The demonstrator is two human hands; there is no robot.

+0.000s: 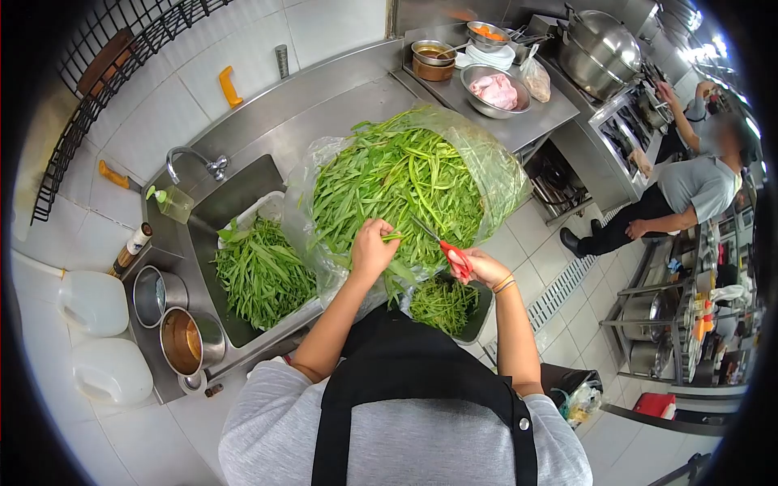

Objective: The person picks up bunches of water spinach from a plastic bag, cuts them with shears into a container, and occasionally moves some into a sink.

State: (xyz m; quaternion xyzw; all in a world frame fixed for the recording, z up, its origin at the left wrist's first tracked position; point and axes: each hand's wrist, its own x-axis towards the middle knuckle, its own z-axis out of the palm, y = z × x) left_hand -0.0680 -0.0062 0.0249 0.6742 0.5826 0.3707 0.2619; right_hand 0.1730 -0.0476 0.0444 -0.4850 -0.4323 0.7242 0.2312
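My left hand (371, 249) grips a stalk of green leafy vegetable at the front of a big clear plastic bag of greens (405, 182). My right hand (478, 267) holds red-handled scissors (446, 247), blades pointing up-left toward the stalk in my left hand. Below both hands a dark bin (446, 306) holds cut green pieces. I wear a grey shirt and a black apron.
A sink (235, 202) to the left holds a tray of more greens (259, 275), with a tap (198, 162) behind. Two metal pots (174, 324) and white jugs (101, 336) stand at left. A bowl of raw meat (496, 91) sits on the counter. A person (681, 194) stands at right.
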